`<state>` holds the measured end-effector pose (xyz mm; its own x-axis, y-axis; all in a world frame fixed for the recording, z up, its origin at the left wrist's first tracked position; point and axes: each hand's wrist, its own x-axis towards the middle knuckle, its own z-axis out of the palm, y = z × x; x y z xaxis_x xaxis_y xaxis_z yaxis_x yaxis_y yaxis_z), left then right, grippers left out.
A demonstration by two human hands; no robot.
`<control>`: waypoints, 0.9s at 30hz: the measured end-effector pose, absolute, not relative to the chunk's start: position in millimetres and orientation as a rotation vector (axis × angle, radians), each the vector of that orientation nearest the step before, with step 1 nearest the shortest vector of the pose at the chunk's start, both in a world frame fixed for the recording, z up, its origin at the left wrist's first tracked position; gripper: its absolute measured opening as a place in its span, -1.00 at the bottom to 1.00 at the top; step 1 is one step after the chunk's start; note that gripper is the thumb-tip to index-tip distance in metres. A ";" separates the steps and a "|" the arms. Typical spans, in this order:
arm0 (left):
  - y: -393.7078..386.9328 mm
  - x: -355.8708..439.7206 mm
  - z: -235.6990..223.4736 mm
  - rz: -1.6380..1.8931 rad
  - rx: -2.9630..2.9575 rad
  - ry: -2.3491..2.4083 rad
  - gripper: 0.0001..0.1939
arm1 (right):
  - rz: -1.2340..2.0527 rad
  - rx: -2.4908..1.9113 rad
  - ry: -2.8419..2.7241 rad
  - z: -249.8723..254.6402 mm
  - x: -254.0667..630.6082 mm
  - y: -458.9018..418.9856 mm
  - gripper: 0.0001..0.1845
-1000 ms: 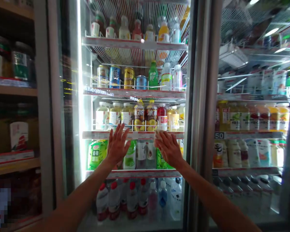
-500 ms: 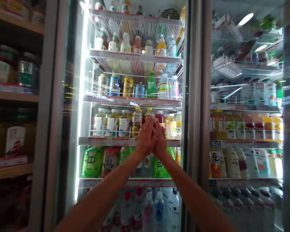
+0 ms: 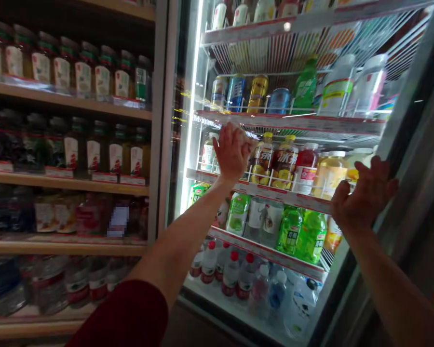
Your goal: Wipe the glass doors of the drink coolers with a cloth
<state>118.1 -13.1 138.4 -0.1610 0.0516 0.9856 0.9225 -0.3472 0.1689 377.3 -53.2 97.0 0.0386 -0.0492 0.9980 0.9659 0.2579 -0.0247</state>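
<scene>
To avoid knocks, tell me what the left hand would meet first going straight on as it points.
Most likely the clear, flat glass door, which stands in front of the brown, yellow-capped plastic bottles. The left hand holds a pale, crumpled cloth, perhaps touching that glass; depth is unclear.

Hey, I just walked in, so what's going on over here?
A person's left hand holds a pale cloth up at the front of a lit drinks cooler. Their right hand is raised and open near the cooler's right side, with nothing visible in it. Bottles and cans stand in rows inside.
</scene>
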 end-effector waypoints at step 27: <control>-0.6 0.8 107.0 -1.596 -1.332 -1.278 -0.57 | -1.038 -1.040 -1.335 77.3 341.0 -50.9 -0.43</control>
